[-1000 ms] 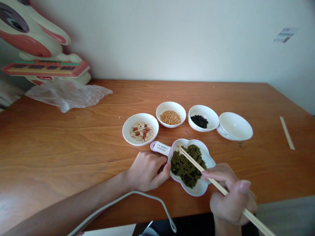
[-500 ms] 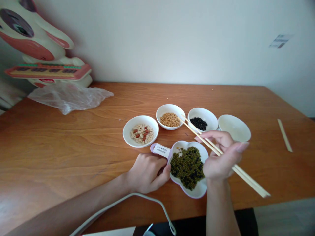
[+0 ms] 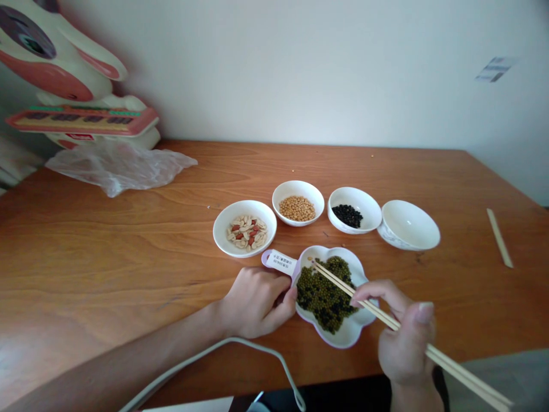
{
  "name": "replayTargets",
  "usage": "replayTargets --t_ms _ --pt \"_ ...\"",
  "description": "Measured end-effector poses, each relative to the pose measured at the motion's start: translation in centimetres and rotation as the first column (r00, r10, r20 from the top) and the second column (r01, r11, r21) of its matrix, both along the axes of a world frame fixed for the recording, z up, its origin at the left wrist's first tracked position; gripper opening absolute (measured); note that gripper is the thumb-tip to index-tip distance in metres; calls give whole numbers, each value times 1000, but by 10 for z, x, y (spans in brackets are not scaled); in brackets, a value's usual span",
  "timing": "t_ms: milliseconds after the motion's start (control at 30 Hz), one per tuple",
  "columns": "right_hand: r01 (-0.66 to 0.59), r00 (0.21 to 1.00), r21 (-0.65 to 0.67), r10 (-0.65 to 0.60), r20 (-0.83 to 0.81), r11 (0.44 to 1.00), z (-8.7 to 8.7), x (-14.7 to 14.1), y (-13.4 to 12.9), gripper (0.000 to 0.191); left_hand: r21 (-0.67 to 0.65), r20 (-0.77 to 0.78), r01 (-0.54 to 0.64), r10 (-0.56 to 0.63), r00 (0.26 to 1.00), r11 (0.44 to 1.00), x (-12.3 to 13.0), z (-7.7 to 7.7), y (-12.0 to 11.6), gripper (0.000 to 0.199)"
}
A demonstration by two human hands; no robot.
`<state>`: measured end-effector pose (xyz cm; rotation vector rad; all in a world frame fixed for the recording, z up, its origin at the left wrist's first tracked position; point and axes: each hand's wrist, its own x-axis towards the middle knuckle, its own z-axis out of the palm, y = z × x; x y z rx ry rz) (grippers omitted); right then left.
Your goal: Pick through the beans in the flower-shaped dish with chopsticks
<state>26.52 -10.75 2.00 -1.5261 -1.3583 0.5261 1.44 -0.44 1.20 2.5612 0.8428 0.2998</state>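
My right hand [image 3: 403, 332] holds a pair of wooden chopsticks [image 3: 373, 309], their tips together over the upper left of a flower-shaped dish [image 3: 358, 329]. Green and dark beans [image 3: 328, 297] fill much of that dish, and a few tan pieces lie near the tips. My left hand [image 3: 261, 300], fingers curled, is against the dish's left edge, below its labelled handle [image 3: 281, 262]. Behind stand a bowl of peanuts [image 3: 246, 232], a bowl of yellow beans [image 3: 297, 207], a bowl of black beans [image 3: 349, 214] and a white bowl with nothing in it [image 3: 409, 226].
A crumpled plastic bag [image 3: 120, 169] lies at the back left by a toy keyboard [image 3: 86, 121]. A pale stick [image 3: 500, 237] rests on the table's right side. A white cable [image 3: 231, 341] loops at the front edge.
My right hand has moved down and toward me to the right. The chopstick tips have left the yellow bean bowl and are now over the flower-shaped dish. My left hand stays put.
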Motion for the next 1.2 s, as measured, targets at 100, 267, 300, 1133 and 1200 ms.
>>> replayTargets --t_ms 100,267,300,1133,1200 --pt "5 1000 -18 -5 -14 1000 0 -10 4 81 -6 -9 -4 4 1000 1000 0 0 0 44" --pt "18 1000 -5 -18 -15 1000 4 -21 4 72 16 8 4 -5 1000 1000 0 0 0 44" --pt "26 1000 0 -26 -6 1000 4 -21 3 69 19 11 3 -3 1000 1000 0 -1 0 44" --pt "122 989 33 -118 -89 992 0 -23 -5 60 -12 -10 9 -9 1000 1000 -1 -1 0 44" --pt "135 986 59 -128 -110 989 0 -26 -5 59 -13 -12 8 -8 1000 1000 -1 -2 0 44"
